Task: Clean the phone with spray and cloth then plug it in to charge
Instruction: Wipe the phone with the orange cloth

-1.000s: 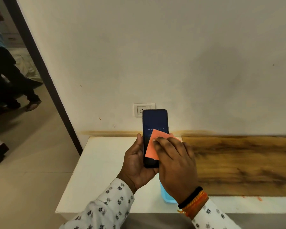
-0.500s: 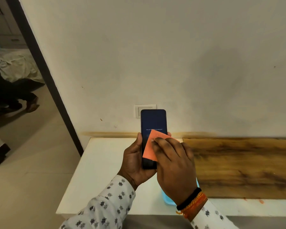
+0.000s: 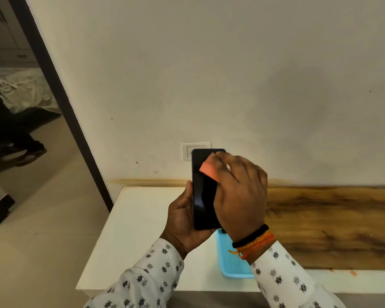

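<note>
Phone [image 3: 206, 196]: upright over the table [image 3: 142, 218], long axis running up toward the wall, screen dark and facing us. Our left hand [image 3: 182, 221] grips its lower half, thumb on the left edge. Cloth [image 3: 209, 168]: orange, pressed to the upper screen under the extended fingers of our right hand [image 3: 240, 192], the nearer hand for wiping; lower glass lies toward us. Socket [image 3: 187, 151] directly behind the phone's top. Blue tray [image 3: 226, 258] below.

Dim warm light, wide-angle bending, right hand [image 3: 238, 192] motion-blurred.
</note>
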